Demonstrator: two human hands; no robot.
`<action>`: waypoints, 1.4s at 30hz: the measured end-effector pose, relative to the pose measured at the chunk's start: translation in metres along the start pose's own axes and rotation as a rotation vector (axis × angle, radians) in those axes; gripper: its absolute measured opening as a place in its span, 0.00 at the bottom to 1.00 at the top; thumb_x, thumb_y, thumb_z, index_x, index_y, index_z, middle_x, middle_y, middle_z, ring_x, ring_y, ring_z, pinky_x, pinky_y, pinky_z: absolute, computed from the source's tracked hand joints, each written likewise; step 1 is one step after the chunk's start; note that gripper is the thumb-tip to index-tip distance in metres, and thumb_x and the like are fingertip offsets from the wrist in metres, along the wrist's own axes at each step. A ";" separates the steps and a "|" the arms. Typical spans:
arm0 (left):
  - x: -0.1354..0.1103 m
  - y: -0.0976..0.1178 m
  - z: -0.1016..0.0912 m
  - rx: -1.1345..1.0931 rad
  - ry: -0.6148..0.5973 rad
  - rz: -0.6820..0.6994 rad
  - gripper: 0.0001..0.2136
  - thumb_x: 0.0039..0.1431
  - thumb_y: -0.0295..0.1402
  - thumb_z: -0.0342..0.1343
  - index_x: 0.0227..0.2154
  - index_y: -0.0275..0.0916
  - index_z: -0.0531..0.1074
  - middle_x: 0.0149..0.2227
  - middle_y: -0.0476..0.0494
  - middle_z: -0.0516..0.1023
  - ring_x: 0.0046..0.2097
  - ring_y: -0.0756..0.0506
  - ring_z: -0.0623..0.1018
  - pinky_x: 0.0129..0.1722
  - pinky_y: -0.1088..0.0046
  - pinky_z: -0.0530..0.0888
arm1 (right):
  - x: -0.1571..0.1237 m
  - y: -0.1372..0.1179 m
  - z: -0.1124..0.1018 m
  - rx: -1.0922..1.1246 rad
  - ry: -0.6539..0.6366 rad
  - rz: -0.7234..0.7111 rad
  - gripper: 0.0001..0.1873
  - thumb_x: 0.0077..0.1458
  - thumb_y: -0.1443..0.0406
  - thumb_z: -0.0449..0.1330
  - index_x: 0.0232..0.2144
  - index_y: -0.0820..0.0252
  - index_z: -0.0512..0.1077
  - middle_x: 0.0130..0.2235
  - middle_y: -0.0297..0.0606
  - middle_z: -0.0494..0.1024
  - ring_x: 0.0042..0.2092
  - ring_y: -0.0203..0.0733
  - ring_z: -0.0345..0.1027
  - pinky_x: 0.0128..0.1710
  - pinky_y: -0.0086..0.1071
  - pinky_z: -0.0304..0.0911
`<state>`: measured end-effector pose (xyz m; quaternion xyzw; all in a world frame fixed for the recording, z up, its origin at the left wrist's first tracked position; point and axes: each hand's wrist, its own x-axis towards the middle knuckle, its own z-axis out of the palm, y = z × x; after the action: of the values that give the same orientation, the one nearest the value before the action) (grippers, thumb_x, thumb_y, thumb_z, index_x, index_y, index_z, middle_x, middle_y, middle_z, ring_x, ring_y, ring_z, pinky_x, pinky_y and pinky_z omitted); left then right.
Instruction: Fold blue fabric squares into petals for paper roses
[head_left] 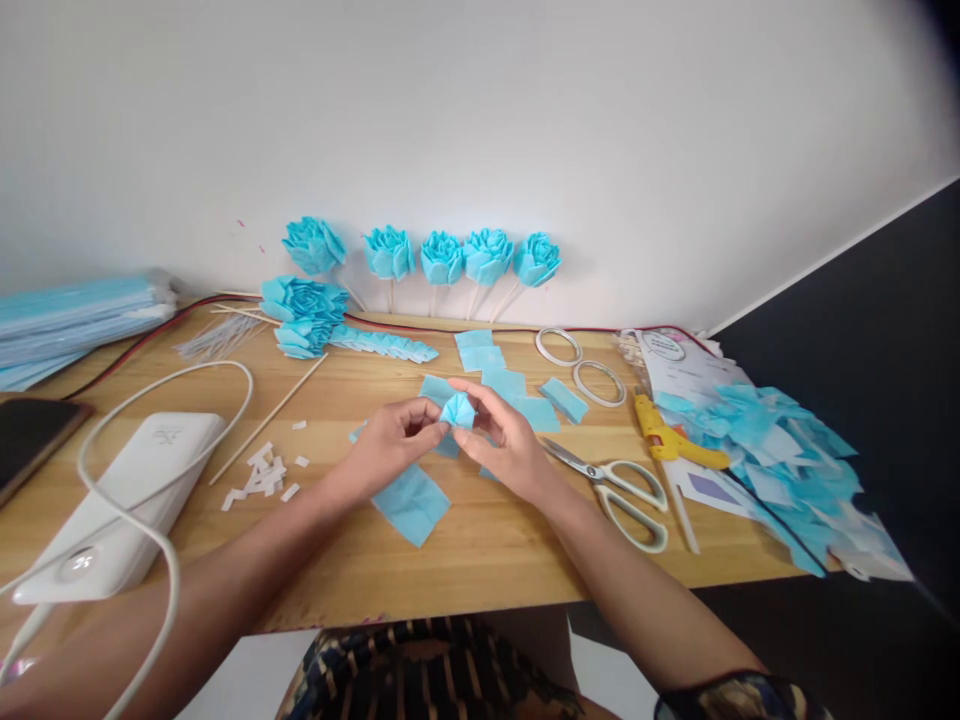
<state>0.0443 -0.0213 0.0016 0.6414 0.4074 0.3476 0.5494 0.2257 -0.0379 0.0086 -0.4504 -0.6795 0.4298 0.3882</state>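
A small folded blue petal (pixel 457 411) is pinched between my two hands above the middle of the table. My left hand (pixel 401 440) grips its left edge with thumb and fingers. On the other side, my right hand (pixel 506 440) has its fingers closed around the right edge. Beneath the hands lies a flat blue square (pixel 412 503), and more blue squares (pixel 504 383) spread out behind them. A row of folded blue petals (pixel 386 344) lies farther back on the left. Scissors (pixel 600 472) rest beside my right wrist.
Several blue flowers on sticks (pixel 442 258) lean against the wall. Two tape rolls (pixel 598 383), a yellow glue gun (pixel 667 432) and a heap of blue scraps (pixel 787 460) occupy the right. At left are a white power bank (pixel 135 500) with a looping cable, a phone (pixel 37 435) and white snippets (pixel 262 472).
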 end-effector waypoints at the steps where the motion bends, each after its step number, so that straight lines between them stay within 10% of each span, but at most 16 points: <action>1: 0.000 -0.001 0.001 0.016 0.002 0.004 0.12 0.55 0.41 0.55 0.25 0.37 0.68 0.23 0.52 0.64 0.27 0.51 0.63 0.27 0.76 0.61 | 0.000 0.000 0.000 -0.004 0.004 0.003 0.27 0.54 0.64 0.59 0.57 0.55 0.66 0.43 0.37 0.72 0.44 0.41 0.67 0.45 0.36 0.66; 26: 0.001 -0.003 0.002 0.010 0.078 -0.030 0.12 0.52 0.41 0.55 0.25 0.36 0.69 0.22 0.52 0.64 0.26 0.52 0.62 0.26 0.76 0.59 | 0.001 0.009 -0.002 0.131 0.036 -0.042 0.24 0.59 0.64 0.56 0.58 0.54 0.63 0.46 0.38 0.73 0.47 0.42 0.68 0.47 0.38 0.65; 31: 0.003 -0.007 0.002 -0.036 0.159 -0.037 0.13 0.52 0.42 0.56 0.25 0.36 0.69 0.21 0.53 0.63 0.24 0.52 0.61 0.25 0.76 0.58 | -0.002 0.008 -0.001 -0.232 0.334 -0.255 0.02 0.59 0.65 0.57 0.35 0.55 0.70 0.35 0.35 0.75 0.40 0.41 0.69 0.45 0.38 0.63; 42: 0.003 -0.008 0.002 -0.072 0.140 0.004 0.13 0.52 0.42 0.57 0.26 0.35 0.70 0.22 0.53 0.63 0.25 0.53 0.61 0.26 0.75 0.58 | 0.000 0.008 0.006 -0.508 0.220 -0.315 0.06 0.57 0.70 0.57 0.29 0.57 0.70 0.29 0.33 0.75 0.35 0.40 0.67 0.40 0.36 0.57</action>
<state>0.0464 -0.0196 -0.0067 0.5961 0.4308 0.4074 0.5415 0.2221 -0.0377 -0.0011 -0.4660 -0.7805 0.1296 0.3961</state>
